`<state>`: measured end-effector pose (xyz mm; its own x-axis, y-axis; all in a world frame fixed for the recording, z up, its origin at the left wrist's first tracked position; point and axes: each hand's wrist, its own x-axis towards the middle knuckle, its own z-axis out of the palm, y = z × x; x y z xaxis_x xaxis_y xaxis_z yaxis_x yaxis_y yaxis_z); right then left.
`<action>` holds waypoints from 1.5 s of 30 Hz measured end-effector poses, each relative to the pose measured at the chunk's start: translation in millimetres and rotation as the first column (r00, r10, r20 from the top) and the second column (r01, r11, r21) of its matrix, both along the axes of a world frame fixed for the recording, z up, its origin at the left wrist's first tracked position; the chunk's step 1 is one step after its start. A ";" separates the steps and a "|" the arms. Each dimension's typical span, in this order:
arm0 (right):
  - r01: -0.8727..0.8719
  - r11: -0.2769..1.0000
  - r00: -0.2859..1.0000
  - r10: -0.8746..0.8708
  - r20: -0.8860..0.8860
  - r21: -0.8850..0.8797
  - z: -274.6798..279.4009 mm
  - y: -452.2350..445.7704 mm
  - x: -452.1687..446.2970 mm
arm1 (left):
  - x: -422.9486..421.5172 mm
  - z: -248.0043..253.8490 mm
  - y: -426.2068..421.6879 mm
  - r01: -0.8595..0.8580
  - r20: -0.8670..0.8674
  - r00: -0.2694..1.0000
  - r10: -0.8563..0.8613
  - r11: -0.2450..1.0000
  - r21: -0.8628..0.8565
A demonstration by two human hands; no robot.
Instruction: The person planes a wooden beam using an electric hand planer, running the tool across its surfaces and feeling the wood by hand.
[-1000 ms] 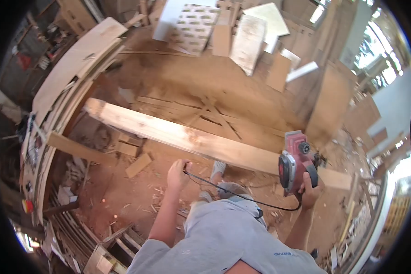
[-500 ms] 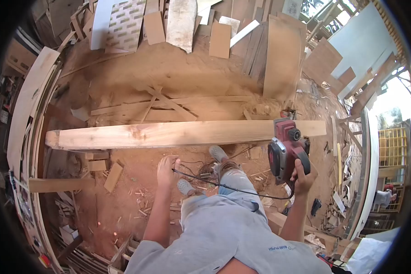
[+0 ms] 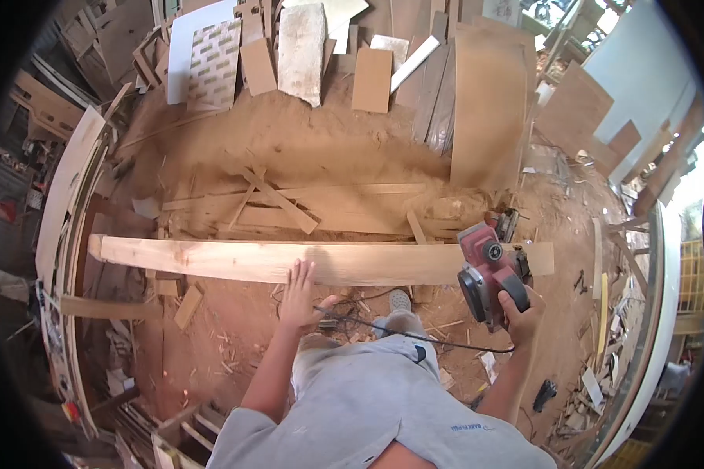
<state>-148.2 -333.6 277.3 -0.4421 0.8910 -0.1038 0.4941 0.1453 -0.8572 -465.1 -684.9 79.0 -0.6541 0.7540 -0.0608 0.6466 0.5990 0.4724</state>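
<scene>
A long pale wooden beam [image 3: 203, 256] lies across the view in front of me. My left hand [image 3: 299, 301] is open, its fingers stretched out at the beam's near edge and its thumb apart. A black cable [image 3: 414, 338] runs from beside that hand to the power tool. My right hand [image 3: 522, 311] is wrapped round the rear handle of a red and black electric planer [image 3: 483, 270], at the right part of the beam. The planer's underside is hidden from view.
Crossed thin boards [image 3: 281, 202] lie on the dusty ground beyond the beam. Panels, including a brown sheet [image 3: 489, 102], lean at the back. Stacked long planks [image 3: 64, 195] stand at the left. Wood scraps and a dark object [image 3: 545, 395] lie at the right.
My left hand has opened and moved forward to the beam's edge; earlier its fingers were closed at the cable. The planer, still in my right hand, has tilted. The camera view has turned.
</scene>
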 end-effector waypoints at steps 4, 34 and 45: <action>-0.124 0.992 0.971 0.124 0.204 -0.011 5.9 98.2 25.1 | 67.2 -10.0 105.1 -0.143 -0.062 0.989 0.133 0.967 -0.210; -0.634 0.738 0.708 0.674 0.213 -0.231 12.2 429.0 167.8 | 396.8 -1.7 328.1 -0.598 -0.081 0.801 0.593 0.798 -0.067; -0.697 0.665 0.560 0.738 0.376 -0.267 11.4 499.2 262.4 | 526.9 12.9 387.4 -0.742 0.171 0.664 0.728 0.669 0.036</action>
